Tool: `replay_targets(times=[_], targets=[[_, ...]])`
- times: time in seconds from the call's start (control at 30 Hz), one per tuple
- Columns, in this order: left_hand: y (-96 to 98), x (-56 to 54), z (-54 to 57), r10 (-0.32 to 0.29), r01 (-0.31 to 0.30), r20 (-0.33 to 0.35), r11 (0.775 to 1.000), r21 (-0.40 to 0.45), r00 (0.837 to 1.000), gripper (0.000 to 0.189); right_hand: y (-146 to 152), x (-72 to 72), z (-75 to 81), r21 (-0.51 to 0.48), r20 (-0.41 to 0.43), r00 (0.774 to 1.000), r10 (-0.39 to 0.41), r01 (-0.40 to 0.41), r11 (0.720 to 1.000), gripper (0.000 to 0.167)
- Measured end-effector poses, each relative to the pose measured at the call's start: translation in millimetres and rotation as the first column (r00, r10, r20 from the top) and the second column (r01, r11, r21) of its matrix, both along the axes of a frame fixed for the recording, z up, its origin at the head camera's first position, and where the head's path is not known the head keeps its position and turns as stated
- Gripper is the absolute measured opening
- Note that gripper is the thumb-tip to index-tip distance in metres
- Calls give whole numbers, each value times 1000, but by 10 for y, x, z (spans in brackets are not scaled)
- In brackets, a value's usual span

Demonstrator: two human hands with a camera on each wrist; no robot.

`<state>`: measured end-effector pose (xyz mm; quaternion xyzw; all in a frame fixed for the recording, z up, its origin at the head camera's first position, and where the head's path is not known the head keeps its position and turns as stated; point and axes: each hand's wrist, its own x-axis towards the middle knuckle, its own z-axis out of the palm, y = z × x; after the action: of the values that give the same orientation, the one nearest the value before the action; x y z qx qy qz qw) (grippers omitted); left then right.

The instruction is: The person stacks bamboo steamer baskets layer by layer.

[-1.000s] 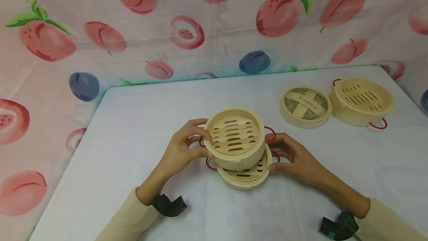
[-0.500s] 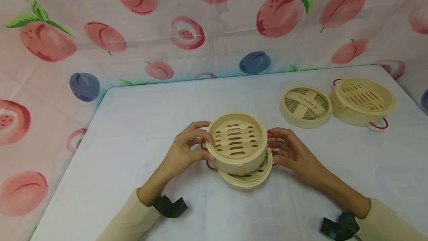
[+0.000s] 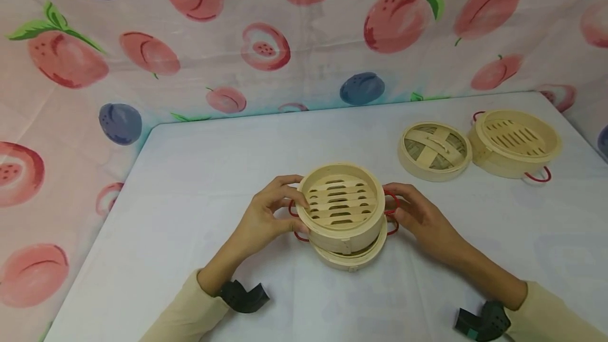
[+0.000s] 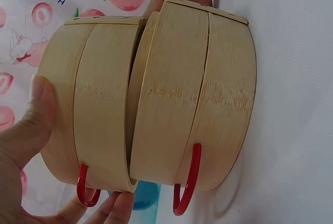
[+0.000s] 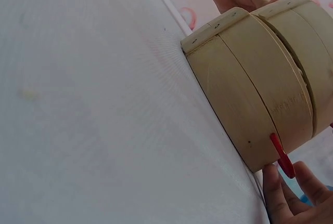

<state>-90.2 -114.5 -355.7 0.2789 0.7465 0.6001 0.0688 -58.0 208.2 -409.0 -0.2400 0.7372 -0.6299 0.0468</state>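
Observation:
A round bamboo steamer basket (image 3: 366, 234) with a slatted floor sits over a second steamer basket (image 3: 334, 263), slightly askew on it. My left hand (image 3: 266, 218) grips the upper basket, thumb low on its wall and a finger over the rim. In the left wrist view a narrow gap shows between the upper basket (image 4: 101, 94) and the lower one (image 4: 171, 94). My right hand (image 3: 425, 220) lies against the baskets' right side by their red loop handles. In the right wrist view its fingers (image 5: 276, 195) touch the lower basket's wall beside the handle (image 5: 282, 156).
A woven bamboo lid (image 3: 434, 170) stands at the back right of the white table (image 3: 228, 146). Touching it is a larger steamer basket (image 3: 505, 165) with red handles. A fruit-print cloth (image 3: 304, 83) hangs behind the table.
The left hand has brought the upper basket toward me and slightly right, so it covers more of the lower one. The right thumb has drawn back from the lower basket's rim toward the handles.

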Motion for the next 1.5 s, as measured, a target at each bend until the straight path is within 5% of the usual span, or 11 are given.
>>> replay_targets(times=[1.03,1.5], targets=[[71,73,20,-5,-4,-122,997,-71,993,37,38,-40,1,-139,-39,994,97,-102,985,38],[43,72,9,-65,42,-217,993,-109,974,41,36,-25,2,-58,1,999,44,-44,997,39]])
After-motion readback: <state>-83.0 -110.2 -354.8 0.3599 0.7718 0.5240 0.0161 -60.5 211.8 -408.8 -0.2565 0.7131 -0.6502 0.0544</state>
